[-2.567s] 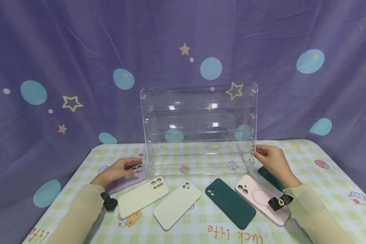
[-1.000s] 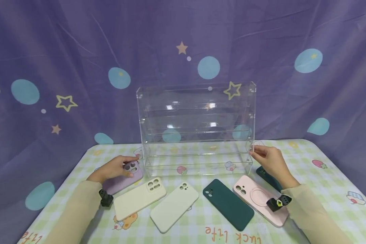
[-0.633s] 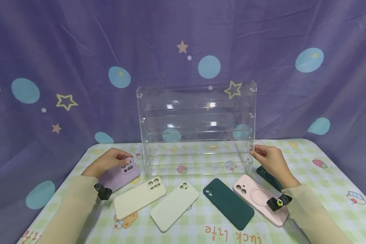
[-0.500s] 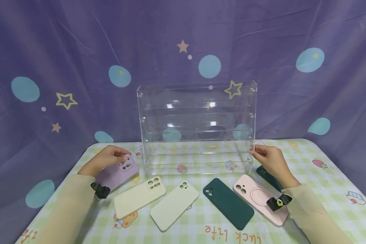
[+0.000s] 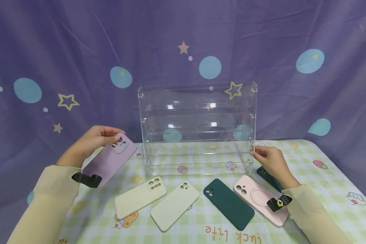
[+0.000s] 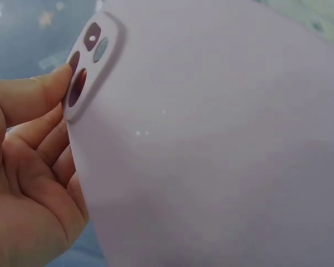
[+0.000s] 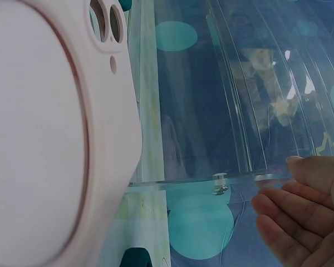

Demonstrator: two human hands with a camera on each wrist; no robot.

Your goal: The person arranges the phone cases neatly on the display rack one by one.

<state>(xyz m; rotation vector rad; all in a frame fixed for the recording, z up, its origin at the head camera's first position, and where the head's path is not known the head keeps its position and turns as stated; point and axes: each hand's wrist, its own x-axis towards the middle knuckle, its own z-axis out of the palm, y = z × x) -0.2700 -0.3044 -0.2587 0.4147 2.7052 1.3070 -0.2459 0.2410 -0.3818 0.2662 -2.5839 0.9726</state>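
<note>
My left hand [image 5: 88, 142] pinches a lilac phone case [image 5: 111, 162] at its camera-cutout end, thumb over the cutouts and fingers behind. The case hangs tilted above the table, left of a clear acrylic display rack [image 5: 142, 118] with several tiers. In the left wrist view, the case's flat back [image 6: 200, 150] fills most of the frame. My right hand [image 5: 271, 164] pinches the lower part of the rack's right side panel; the right wrist view has the thumb [image 7: 312, 167] on one side of that panel and the fingers on the other.
In front of the rack lie a cream phone case [image 5: 140, 198], a pale green one [image 5: 175, 206], a dark green one [image 5: 228, 204] and a pink one [image 5: 259, 198] with a ring. Another dark green case [image 5: 268, 178] is partly under my right wrist. A purple curtain [image 5: 183, 34] hangs behind.
My left hand has taken hold of the lilac phone case and lifted it off the table, up and to the left. The right hand stays at the rack's side.
</note>
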